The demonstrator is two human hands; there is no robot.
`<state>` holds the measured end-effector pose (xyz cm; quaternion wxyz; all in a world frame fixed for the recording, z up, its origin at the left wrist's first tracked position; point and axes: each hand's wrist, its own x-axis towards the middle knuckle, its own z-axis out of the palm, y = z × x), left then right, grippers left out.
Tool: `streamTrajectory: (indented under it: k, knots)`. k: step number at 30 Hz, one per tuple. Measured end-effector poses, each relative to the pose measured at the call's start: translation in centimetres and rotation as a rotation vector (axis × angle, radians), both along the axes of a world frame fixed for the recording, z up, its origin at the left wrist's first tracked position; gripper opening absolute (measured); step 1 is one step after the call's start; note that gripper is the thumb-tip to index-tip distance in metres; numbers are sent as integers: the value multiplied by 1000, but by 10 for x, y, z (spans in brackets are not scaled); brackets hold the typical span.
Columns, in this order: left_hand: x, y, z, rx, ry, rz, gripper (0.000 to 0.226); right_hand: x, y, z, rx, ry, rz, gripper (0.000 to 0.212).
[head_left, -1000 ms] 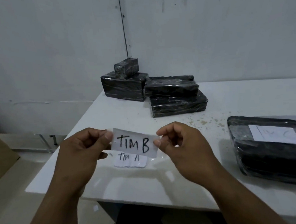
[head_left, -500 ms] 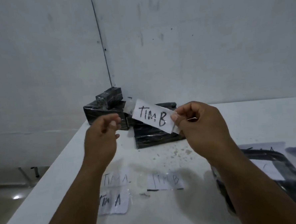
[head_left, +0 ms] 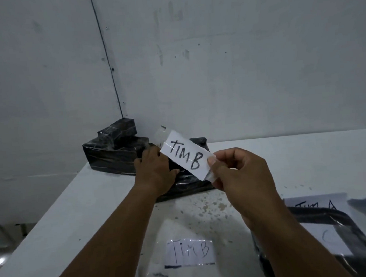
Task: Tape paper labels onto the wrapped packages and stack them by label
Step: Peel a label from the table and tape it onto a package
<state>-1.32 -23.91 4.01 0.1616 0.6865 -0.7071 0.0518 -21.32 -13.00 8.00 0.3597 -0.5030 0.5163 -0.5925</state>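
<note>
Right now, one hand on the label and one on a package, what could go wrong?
1. The right hand pinches the TIM B label by one end only; its loose clear tape tab could fold onto itself or the paper.
2. The left hand grips a black wrapped package one-handed; the glossy wrap may slip.
3. A second TIM B label lies under the forearms and could get swept off the white table.

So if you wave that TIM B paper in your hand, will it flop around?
Probably a bit. The TIM B label is a thin paper slip pinched at one end by the right hand, yet it stands out straight, so it seems light. The clear tape past its far end looks floppy and likely to stick.
</note>
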Motion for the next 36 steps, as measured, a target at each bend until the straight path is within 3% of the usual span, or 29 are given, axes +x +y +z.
streamTrajectory:
  k: [3,6,11,13,16,20,22,25,31,36]
  knots:
    - [6,-6,-1,-85,-11,2,67,-4,-3,-3,6,-16,-7,7]
    - [12,-13,-3,-75,24,5,52,-7,-7,-6,5,-20,-31,7]
    - [18,-17,-8,-29,233,-109,45,-10,-8,-9,-8,-54,-59,7]
    - [19,-18,-7,-20,235,-118,46,-12,-8,-9,-1,-55,-61,6]
    - [22,-16,-2,-47,160,-86,60,-15,-8,-10,6,-66,-67,7]
    - [18,-14,-1,-40,96,-31,101,-15,-7,-11,4,-63,-74,7]
    - [14,-13,-6,1,73,11,108,-14,-6,-12,3,-61,-65,7]
    - [13,-14,-13,62,150,30,102,-12,-5,-12,-6,-57,-59,8]
    - [12,-11,-13,-17,98,13,87,-6,-3,-10,-12,-55,-59,6]
    - [20,-8,-9,80,248,-33,79,-5,4,-8,-4,-73,-44,6]
